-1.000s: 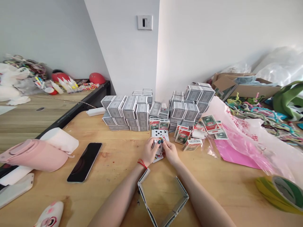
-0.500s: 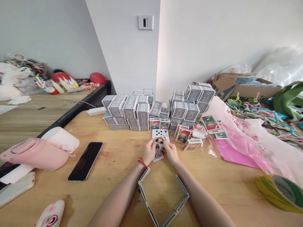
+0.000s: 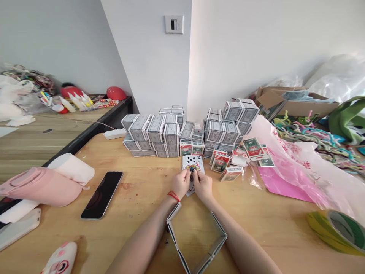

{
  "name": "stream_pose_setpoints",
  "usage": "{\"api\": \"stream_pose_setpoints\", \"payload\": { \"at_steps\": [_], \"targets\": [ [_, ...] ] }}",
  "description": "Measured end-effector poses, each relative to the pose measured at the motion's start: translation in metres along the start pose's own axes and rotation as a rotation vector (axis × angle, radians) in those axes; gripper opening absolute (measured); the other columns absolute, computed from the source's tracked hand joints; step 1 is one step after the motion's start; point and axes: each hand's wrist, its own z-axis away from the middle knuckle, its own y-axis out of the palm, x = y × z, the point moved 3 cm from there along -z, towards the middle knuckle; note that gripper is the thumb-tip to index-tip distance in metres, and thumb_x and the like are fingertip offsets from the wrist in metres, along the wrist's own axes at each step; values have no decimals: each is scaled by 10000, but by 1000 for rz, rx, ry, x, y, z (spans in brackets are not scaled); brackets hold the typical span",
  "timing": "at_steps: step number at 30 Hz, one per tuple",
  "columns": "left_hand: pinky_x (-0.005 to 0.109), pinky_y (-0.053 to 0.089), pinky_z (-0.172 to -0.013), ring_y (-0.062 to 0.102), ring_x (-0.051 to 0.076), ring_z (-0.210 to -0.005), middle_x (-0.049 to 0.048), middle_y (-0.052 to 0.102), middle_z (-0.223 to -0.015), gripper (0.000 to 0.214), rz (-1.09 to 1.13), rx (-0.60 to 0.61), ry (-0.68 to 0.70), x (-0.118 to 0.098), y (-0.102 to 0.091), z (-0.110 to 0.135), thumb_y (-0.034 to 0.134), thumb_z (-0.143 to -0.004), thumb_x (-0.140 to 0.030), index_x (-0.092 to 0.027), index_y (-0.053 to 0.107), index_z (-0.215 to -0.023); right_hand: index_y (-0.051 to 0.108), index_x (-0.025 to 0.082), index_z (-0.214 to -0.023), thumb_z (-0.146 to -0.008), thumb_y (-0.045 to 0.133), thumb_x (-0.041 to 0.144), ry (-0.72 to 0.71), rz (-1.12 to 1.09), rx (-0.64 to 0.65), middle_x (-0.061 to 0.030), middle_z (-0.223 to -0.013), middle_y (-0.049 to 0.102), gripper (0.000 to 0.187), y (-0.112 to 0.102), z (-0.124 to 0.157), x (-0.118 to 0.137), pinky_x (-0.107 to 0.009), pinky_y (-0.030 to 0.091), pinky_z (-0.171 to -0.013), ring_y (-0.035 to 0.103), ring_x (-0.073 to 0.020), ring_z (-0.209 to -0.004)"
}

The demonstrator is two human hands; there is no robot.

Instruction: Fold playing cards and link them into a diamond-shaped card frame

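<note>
My left hand, with a red string on its wrist, and my right hand meet at the middle of the table. Their fingers are closed together on a playing card, which the fingertips partly cover. Just beyond them lies a pile of playing cards face up, a spade card on top. Between my forearms stands an angular frame of folded cards, with a gap at its far side. Behind the pile rise stacks of blocks built from folded cards.
Red and green card boxes stand right of the pile. A black phone and a rolled pink item lie left. A roll of yellow-green tape sits at right, near pink plastic sheeting. A cardboard box stands behind.
My hands have drawn closer together, thumbs now side by side over the card. The view has shifted slightly; the surrounding things stay put.
</note>
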Motion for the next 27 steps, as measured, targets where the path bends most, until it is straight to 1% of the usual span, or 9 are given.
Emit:
{"api": "stream_pose_setpoints", "payload": {
  "at_steps": [2, 5, 10, 12, 15, 17, 20, 23, 27],
  "targets": [
    [220, 292, -467, 532, 133, -522, 57, 607, -579, 415, -37, -4, 35, 0, 0, 0, 303, -879, -392, -176, 629, -743, 534, 188, -555, -833, 356, 459, 18, 21, -40, -8, -460, 485, 427, 0, -1, -1, -246, 270, -457, 393, -133, -440],
    [223, 314, -493, 540, 135, -538, 66, 611, -593, 409, -38, -13, 85, -1, -1, 0, 308, -878, -388, -172, 628, -746, 564, 185, -599, -823, 373, 467, 55, -53, -48, -18, -497, 526, 407, 1, -5, -3, -244, 303, -474, 433, -148, -479],
    [225, 338, -486, 510, 131, -487, 46, 577, -534, 451, 80, -57, -11, -2, -4, 1, 298, -874, -429, -162, 627, -717, 558, 168, -600, -806, 387, 515, 145, -257, 29, -11, -520, 529, 438, 3, -11, -8, -241, 320, -458, 445, -150, -488],
    [220, 371, -508, 540, 135, -535, 49, 608, -586, 449, 172, -49, -39, -4, -5, 1, 301, -874, -435, -157, 641, -781, 592, 160, -670, -816, 363, 525, 153, -300, 40, -23, -577, 570, 455, 4, -10, -9, -244, 346, -479, 480, -160, -524],
    [222, 430, -592, 595, 151, -682, 67, 663, -755, 407, 324, -22, -42, -6, -6, 0, 339, -866, -426, -158, 645, -881, 615, 162, -743, -826, 343, 531, 125, -310, 44, -39, -638, 606, 466, 3, -7, -6, -250, 378, -528, 518, -175, -591],
    [231, 448, -630, 606, 158, -736, 69, 670, -826, 358, 370, -1, -40, -7, -6, -1, 402, -842, -420, -161, 636, -919, 609, 162, -744, -824, 342, 541, 120, -301, 36, -35, -617, 592, 470, 3, -5, -4, -247, 372, -518, 503, -170, -579],
    [240, 447, -597, 599, 153, -664, 56, 665, -768, 322, 325, 25, -49, -6, -4, -2, 454, -816, -410, -159, 621, -930, 565, 162, -663, -816, 347, 554, 149, -313, 22, -9, -540, 520, 474, 2, -3, -4, -234, 324, -463, 430, -140, -504],
    [238, 429, -568, 580, 145, -616, 44, 645, -707, 305, 263, 24, -36, -5, -3, -2, 432, -828, -398, -162, 614, -891, 508, 165, -572, -789, 399, 565, 186, -388, 46, 10, -493, 445, 468, 3, -5, -5, -227, 280, -432, 364, -116, -469],
    [231, 420, -579, 580, 140, -635, 38, 639, -711, 296, 258, 22, -9, -4, -2, -1, 402, -846, -387, -173, 603, -876, 526, 157, -570, -737, 484, 573, 236, -520, 134, 12, -485, 436, 450, 4, -10, -8, -223, 280, -417, 354, -109, -459]
  ]
}}
